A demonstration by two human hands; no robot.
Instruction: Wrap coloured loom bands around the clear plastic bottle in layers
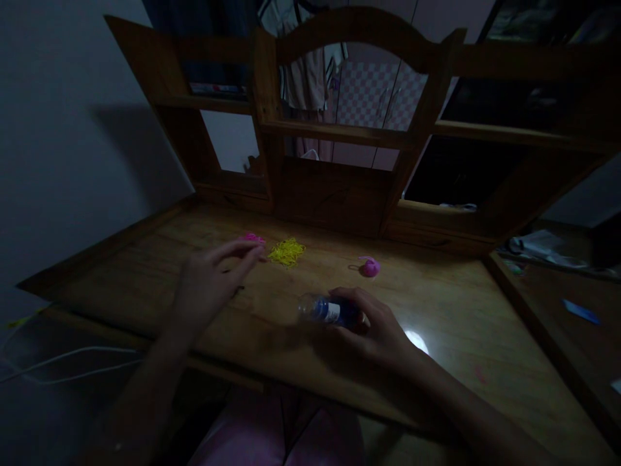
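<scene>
The right hand [383, 333] is gripping a bottle [332, 312], with thumb and fingers closing around its blue part from opposite sides. The bottle is lying sideways over the middle front of the desk [427, 291], its clear end pointing left and blurring; whether it is touching the wood, I cannot tell. The left hand [201, 285] is hovering over the left of the desk, well apart from the bottle. Its fingers and thumb are stretching to the right and nearly coming together at the tips, but I cannot tell whether they are meeting or pinching anything.

Just beyond those fingertips, pink strands [253, 238] are lying, partly hiding behind the hand, and a yellow heap [287, 252] is spreading just to their right. A purple ball [370, 268] is sitting beyond the right hand, its thin tail curving leftward. Behind everything, a wooden shelf [334, 133] is rising from the desk.
</scene>
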